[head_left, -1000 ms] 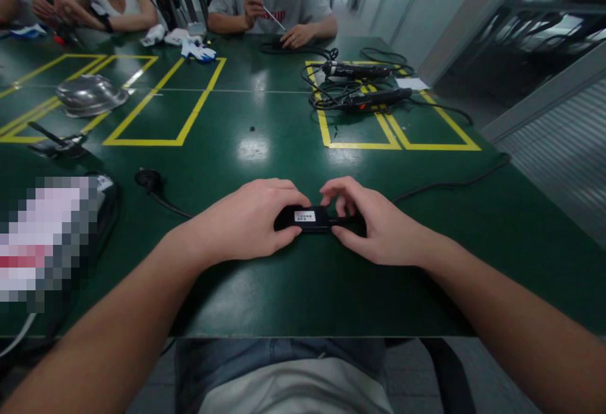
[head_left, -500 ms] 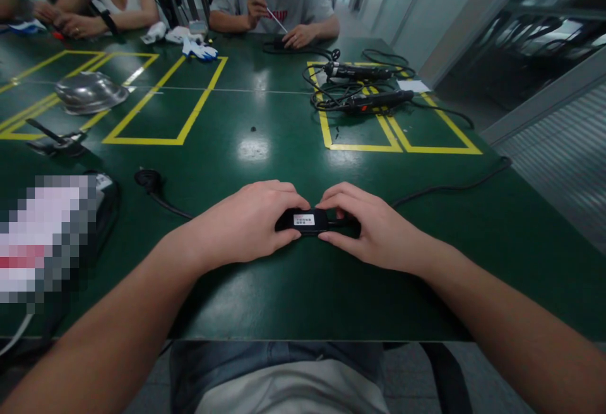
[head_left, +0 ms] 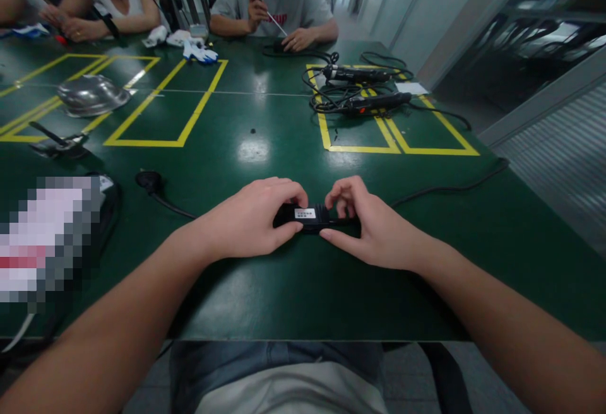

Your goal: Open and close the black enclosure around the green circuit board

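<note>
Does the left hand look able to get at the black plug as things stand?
Probably yes: only cord lies between the left hand and the black plug, though the hand is on the black box.

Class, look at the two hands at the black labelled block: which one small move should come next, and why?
I would probably close the right hand gently on the block's cable end: its thumb and curled fingers look loosely parted there, while the left hand grips the other end, seemingly steadying it.
</note>
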A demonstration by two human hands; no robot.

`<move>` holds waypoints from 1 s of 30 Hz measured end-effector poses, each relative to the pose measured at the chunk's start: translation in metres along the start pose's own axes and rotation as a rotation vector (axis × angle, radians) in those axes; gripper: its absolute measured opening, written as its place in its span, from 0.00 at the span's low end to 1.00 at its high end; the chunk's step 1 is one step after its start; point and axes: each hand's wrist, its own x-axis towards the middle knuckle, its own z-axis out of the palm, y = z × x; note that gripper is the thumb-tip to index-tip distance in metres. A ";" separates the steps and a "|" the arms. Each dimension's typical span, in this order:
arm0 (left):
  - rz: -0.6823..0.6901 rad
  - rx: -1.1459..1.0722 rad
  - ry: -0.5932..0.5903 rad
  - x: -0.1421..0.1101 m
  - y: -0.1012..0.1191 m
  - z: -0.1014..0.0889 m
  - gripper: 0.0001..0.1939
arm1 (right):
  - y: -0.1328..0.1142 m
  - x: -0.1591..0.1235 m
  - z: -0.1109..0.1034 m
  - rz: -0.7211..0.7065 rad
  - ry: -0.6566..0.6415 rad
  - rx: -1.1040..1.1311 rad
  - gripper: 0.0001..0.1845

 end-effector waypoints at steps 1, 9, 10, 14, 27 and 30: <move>-0.003 -0.021 0.021 0.001 -0.002 0.000 0.08 | 0.000 0.000 -0.001 0.011 -0.006 -0.007 0.24; -0.127 0.149 0.101 0.006 -0.023 0.007 0.08 | -0.001 0.004 -0.002 -0.099 -0.043 -0.062 0.07; -0.137 0.161 0.083 0.007 -0.024 0.008 0.09 | 0.000 0.004 -0.002 -0.111 -0.041 -0.068 0.05; -0.106 0.153 0.052 0.005 -0.025 0.008 0.10 | 0.002 0.006 -0.001 -0.130 -0.041 -0.076 0.02; -0.222 0.189 -0.209 -0.010 -0.001 -0.010 0.04 | 0.003 0.006 0.001 -0.090 -0.048 -0.030 0.02; -0.236 0.168 -0.234 -0.009 -0.003 -0.010 0.05 | 0.003 0.005 0.002 -0.079 -0.034 -0.015 0.02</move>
